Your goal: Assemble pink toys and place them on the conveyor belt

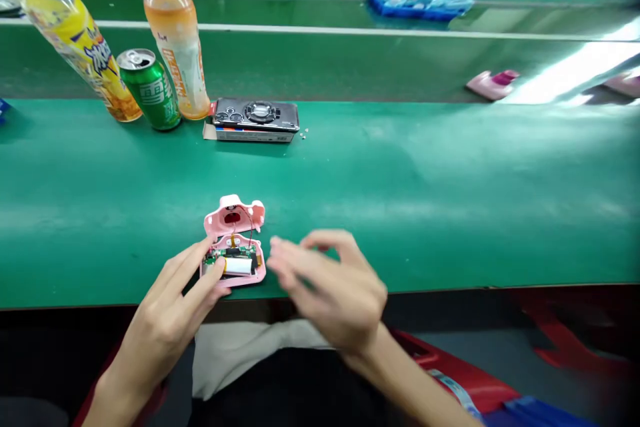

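A small pink toy camera casing [263, 273] lies opened near the table's front edge. Its lower half holds a green circuit board [245, 251] and a white battery [239, 267]. Behind it stands the other pink shell half [216, 223], joined by thin red wires and an orange ribbon. My left hand [173, 310] grips the lower half at its left side, one fingertip resting by the battery's left end. My right hand [335, 283] hovers just right of the casing, apart from it. Motion smears its bent fingers, and whether they hold anything is unclear.
At the back left stand a yellow bottle [95, 57], a green can [155, 97] and an orange drink bottle [180, 47]. Right of them, a black camera-like item lies on a small box [255, 136]. On the raised ledge sit a pink part [487, 85] and a blue item [415, 5].
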A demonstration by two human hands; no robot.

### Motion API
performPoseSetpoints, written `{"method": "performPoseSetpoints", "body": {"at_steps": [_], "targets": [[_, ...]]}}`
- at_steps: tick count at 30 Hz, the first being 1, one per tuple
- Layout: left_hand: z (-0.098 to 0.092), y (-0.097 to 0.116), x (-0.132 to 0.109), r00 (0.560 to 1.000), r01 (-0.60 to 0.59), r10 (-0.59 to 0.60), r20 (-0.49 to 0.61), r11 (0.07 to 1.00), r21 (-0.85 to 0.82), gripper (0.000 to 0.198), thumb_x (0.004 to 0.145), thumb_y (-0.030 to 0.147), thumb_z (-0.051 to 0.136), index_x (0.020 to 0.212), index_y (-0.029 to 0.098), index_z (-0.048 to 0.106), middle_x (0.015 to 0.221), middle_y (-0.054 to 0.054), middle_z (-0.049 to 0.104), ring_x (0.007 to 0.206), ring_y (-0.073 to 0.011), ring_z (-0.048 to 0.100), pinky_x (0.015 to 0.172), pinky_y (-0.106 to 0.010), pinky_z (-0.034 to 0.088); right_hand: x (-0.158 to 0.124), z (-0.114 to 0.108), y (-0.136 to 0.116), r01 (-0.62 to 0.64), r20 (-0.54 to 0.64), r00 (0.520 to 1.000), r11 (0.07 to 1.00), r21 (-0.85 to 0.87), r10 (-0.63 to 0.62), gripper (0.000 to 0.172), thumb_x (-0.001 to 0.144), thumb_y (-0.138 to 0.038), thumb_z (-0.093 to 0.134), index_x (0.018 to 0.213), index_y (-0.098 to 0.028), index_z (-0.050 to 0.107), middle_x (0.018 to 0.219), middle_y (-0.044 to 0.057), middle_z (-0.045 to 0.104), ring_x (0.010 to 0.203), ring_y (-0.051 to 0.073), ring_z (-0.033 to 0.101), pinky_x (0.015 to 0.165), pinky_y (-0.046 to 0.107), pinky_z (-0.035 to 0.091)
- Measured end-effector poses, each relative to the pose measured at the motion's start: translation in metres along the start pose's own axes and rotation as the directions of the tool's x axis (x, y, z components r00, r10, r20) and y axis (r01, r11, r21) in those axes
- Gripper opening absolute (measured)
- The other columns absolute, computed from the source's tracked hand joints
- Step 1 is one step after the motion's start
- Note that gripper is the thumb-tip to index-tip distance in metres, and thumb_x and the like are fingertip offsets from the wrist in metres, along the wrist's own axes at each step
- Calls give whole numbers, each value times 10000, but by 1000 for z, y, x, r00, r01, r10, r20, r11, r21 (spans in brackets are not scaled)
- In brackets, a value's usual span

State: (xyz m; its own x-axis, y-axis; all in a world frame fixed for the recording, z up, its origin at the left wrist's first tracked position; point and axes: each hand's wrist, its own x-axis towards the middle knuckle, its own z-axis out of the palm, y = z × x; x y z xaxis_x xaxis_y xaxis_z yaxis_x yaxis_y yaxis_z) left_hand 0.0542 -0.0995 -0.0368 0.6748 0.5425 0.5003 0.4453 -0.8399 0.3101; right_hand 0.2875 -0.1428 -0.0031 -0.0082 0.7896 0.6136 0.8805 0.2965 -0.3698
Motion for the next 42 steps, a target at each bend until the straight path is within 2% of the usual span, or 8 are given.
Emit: {"method": "performPoseSetpoints", "body": {"at_steps": [3,8,10,14,18,25,29,42], "targets": [[1,6,-1,998,58,-57,-18,998,23,392,942,98,660,1326,142,595,1433,-201,578,1306,-287,581,1086,-442,516,77,9,14,-187,440,872,977,-104,213,485,1077,-368,450,779,-171,778,685,40,724,616,154,599,628,306,407],[4,16,0,984,172,-169,-53,983,59,297,977,174,622,1272,203,598,1401,-170,588,1280,-293,596,1038,-478,556,185,56,4,-42,991,22,990,-134,135,560,999,-544,573,711,-97,749,568,21,605,499,104,417,558,283,276],[7,18,-1,974,219,-215,-68,974,61,267,985,193,612,1250,223,595,1387,-157,589,1283,-295,594,1042,-492,553,198,66,-10,5,984,-93,989,-149,149,503,936,-538,672,698,-101,746,561,7,606,483,91,388,544,277,251],[11,23,-4,949,297,-293,-113,955,17,159,984,217,611,1141,239,601,1354,-138,606,1251,-288,624,1028,-471,564,192,52,-31,57,998,6,996,-63,63,483,896,-492,722,574,-132,697,534,0,615,486,96,466,532,261,309],[12,23,-7,913,329,-368,-176,919,-216,142,967,279,644,1092,252,583,1316,-123,605,1217,-266,644,975,-400,590,186,23,-30,163,959,276,987,17,-62,371,868,-422,732,602,-165,712,577,10,663,522,127,563,488,257,346],[20,16,-1,667,300,-638,-386,704,-644,502,1022,564,441,1401,237,465,1369,-169,509,1329,-285,547,1104,-450,493,176,-5,-19,185,709,530,880,439,-465,67,880,-254,695,891,-250,760,819,-17,752,699,162,672,580,262,472],[19,18,22,550,294,-794,-259,475,-829,516,1047,562,375,1455,250,423,1472,-163,527,1354,-271,565,1150,-447,460,177,-16,-23,310,586,528,782,541,-615,95,935,-216,644,949,-271,720,874,-34,746,760,149,683,643,255,513],[15,9,66,594,274,-778,-204,434,-858,455,1001,558,543,1253,197,656,1268,-114,701,1110,-238,704,967,-453,589,195,-11,-27,103,738,445,847,521,-508,207,964,-307,655,1039,-184,803,924,7,785,789,141,678,660,238,490]]}}
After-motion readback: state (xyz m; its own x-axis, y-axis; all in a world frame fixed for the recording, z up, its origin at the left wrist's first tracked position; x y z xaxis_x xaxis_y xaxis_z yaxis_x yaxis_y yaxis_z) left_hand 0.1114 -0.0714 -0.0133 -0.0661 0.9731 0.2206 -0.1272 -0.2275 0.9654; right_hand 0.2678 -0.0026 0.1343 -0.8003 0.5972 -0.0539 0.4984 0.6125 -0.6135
